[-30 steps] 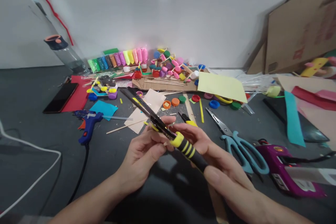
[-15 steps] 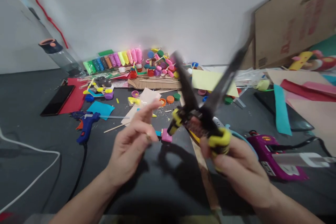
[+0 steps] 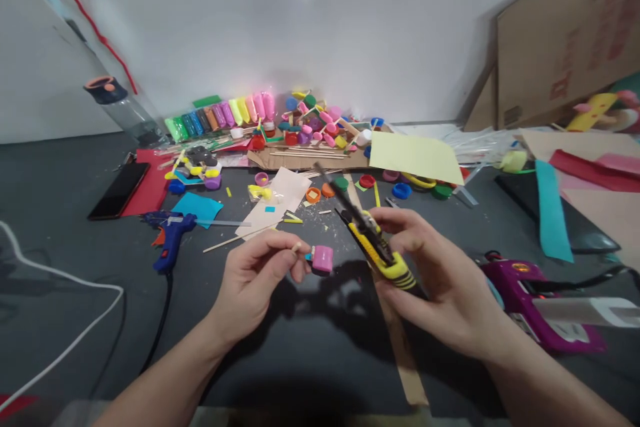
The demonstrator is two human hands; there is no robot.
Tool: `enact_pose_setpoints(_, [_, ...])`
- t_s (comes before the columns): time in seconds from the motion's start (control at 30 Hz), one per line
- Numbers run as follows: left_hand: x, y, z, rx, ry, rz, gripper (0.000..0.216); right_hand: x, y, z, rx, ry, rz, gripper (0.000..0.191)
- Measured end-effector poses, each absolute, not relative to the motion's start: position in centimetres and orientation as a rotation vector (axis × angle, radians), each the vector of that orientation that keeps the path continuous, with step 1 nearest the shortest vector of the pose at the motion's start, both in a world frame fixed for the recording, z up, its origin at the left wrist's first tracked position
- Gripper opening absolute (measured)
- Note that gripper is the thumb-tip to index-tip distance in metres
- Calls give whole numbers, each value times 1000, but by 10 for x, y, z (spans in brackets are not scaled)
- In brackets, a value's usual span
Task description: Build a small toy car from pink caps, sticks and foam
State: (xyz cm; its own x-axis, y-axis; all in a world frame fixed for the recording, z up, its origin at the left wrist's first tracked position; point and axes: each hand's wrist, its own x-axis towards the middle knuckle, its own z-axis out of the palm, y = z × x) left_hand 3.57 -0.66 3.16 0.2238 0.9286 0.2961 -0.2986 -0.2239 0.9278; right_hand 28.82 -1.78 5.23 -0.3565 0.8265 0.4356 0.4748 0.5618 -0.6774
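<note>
My right hand (image 3: pixel 440 280) is wrapped round the yellow-and-black handles of a pair of black scissors (image 3: pixel 370 233); the closed blades point up and to the left. My left hand (image 3: pixel 255 280) pinches a short wooden stick (image 3: pixel 296 248) between thumb and fingers. A small pink cap (image 3: pixel 321 258) sits just right of that stick, by the fingertips; whether it is fixed to the stick I cannot tell. Both hands hover over the dark grey tabletop (image 3: pixel 75 260).
A blue glue gun (image 3: pixel 167 235) with its black cord lies at left, and a purple glue gun (image 3: pixel 530 293) at right. Coloured bottle caps (image 3: pixel 367 181), clay packs (image 3: pixel 225 113), paper pieces, a phone (image 3: pixel 117 190) and cardboard (image 3: pixel 565 47) crowd the back. A wooden strip (image 3: pixel 400 347) lies under my right hand.
The scissors swung open and upward half a second ago and are now closed and lowered in my right hand. My left hand let go of them and now pinches the small stick.
</note>
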Motion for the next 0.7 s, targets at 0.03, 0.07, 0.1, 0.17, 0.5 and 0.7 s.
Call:
enact_pose_setpoints(0.03, [37, -7, 31, 1292, 664, 1306, 13, 286, -18, 51, -1046, -2038, 563, 24])
enact_pose_setpoints(0.07, [37, -7, 31, 1280, 659, 1297, 12, 284, -19, 49, -1048, -2064, 558, 27])
enact_pose_setpoints(0.1, [38, -7, 30, 1270, 661, 1282, 13, 283, -19, 47, -1049, -2094, 547, 33])
enact_pose_setpoints(0.17, [37, -8, 27, 1250, 685, 1249, 15, 281, -19, 44, -1060, -2153, 529, 53])
enact_pose_setpoints(0.5, [37, -13, 30, 1211, 717, 1137, 16, 282, -18, 50, -1032, -2431, 412, 69])
enact_pose_setpoints(0.7, [38, -13, 32, 1158, 714, 1076, 18, 283, -15, 50, -1046, -2406, 317, 72])
